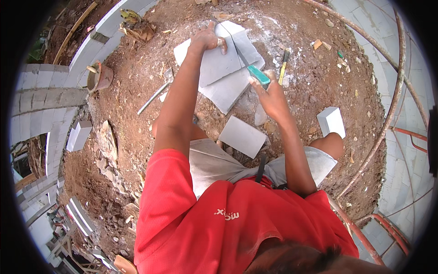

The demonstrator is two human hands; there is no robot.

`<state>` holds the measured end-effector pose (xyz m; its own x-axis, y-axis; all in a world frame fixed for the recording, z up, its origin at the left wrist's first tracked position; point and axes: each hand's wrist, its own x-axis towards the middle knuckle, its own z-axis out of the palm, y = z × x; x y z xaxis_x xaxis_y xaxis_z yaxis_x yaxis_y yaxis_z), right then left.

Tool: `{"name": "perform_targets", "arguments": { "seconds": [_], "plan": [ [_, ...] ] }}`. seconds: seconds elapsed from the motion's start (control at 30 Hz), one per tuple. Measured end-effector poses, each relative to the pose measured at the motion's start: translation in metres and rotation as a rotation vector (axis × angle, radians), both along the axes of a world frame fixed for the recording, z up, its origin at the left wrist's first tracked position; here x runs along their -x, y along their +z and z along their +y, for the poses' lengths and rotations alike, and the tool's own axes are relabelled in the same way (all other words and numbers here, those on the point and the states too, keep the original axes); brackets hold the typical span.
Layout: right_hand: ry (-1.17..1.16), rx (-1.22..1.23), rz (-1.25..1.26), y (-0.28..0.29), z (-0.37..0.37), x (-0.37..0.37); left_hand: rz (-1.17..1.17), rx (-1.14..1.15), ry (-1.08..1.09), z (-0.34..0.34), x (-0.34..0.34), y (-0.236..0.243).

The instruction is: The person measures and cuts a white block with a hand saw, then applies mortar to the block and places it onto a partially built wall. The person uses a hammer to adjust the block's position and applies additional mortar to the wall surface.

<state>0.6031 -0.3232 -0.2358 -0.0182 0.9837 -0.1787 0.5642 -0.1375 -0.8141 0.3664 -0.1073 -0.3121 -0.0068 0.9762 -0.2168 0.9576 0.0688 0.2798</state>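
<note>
My right hand (273, 97) grips the teal handle of a hand saw (258, 74). The saw's thin dark blade runs away from me along a line across a pale grey masonry block (218, 64). On the block's top, left of the blade, my left hand (207, 39) rests with the thumb apart from the fingers; some fingertips are hard to make out at the far edge. Beneath that block lies another flat grey block (228, 93), its corners sticking out on several sides. How deep the blade sits is not visible.
A loose block (243, 136) lies between my legs, and a white one (331, 121) by my right knee. A yellow-and-black handled tool (283, 67) is right of the saw. Left are a metal-handled tool (153, 98) and a bucket (101, 77). Bent pipes (396, 86) curve along the right.
</note>
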Motion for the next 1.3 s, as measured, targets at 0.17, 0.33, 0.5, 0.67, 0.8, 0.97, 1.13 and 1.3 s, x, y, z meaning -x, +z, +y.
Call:
{"name": "perform_targets", "arguments": {
  "seconds": [0.17,0.33,0.5,0.67,0.8,0.97,1.13,1.3],
  "plan": [
    [0.022,0.036,0.050,0.032,-0.113,-0.049,-0.243,0.107,-0.012,0.027,0.040,-0.022],
    [0.042,0.220,-0.027,0.032,-0.037,-0.022,-0.120,-0.049,-0.068,-0.008,0.010,-0.003],
    [0.039,0.105,-0.021,0.008,-0.001,-0.002,-0.122,-0.082,-0.063,-0.019,0.004,-0.012],
    [-0.024,0.022,0.106,0.048,-0.125,-0.048,-0.171,0.013,-0.117,0.017,0.033,-0.005],
    [0.004,0.172,0.018,0.032,-0.067,-0.032,-0.032,-0.146,-0.161,-0.003,0.013,-0.018],
    [0.034,0.136,-0.052,0.009,0.008,0.000,-0.092,-0.086,-0.103,-0.017,-0.009,-0.009],
    [-0.012,0.108,0.142,0.048,-0.113,-0.052,-0.228,0.005,-0.088,0.008,0.037,-0.014],
    [0.041,0.129,0.048,0.005,-0.039,-0.031,-0.105,-0.078,-0.123,-0.003,0.000,-0.010]
  ]
}}
